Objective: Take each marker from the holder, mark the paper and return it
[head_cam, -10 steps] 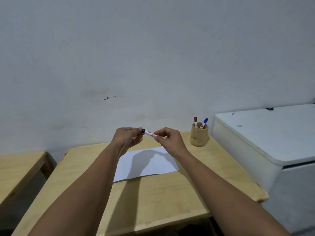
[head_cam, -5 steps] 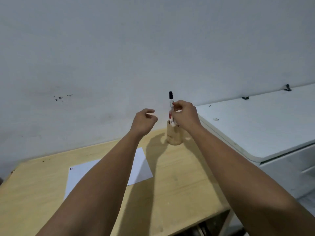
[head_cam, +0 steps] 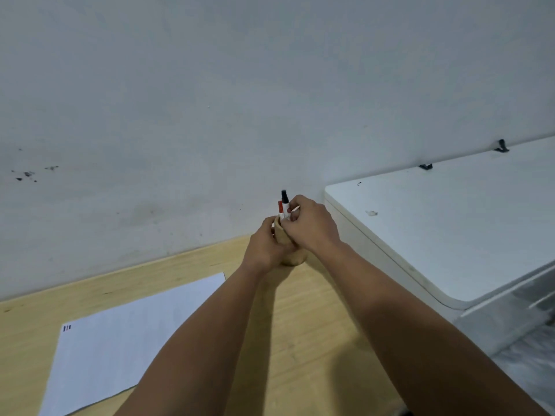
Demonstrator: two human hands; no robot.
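Note:
A small wooden holder (head_cam: 289, 253) stands at the back of the wooden table (head_cam: 315, 319), close to the wall. My left hand (head_cam: 265, 246) wraps its left side. My right hand (head_cam: 310, 225) is over the holder's mouth, fingers pinched on a black-capped marker (head_cam: 284, 202) that stands upright with its lower end in the holder. A red-capped marker (head_cam: 280, 208) pokes up just left of it. Any other marker is hidden by my hands. The white paper (head_cam: 129, 340) lies at the front left, with small ink marks (head_cam: 67, 327) in its far left corner.
A white chest-like appliance (head_cam: 444, 226) with a flat lid stands right beside the table, close to the holder. The grey wall (head_cam: 210, 115) runs directly behind the table's back edge.
My right hand has lowered the black-capped marker into the holder. My left hand, free and raised before, has come down and closed around the holder's side. The view has shifted right.

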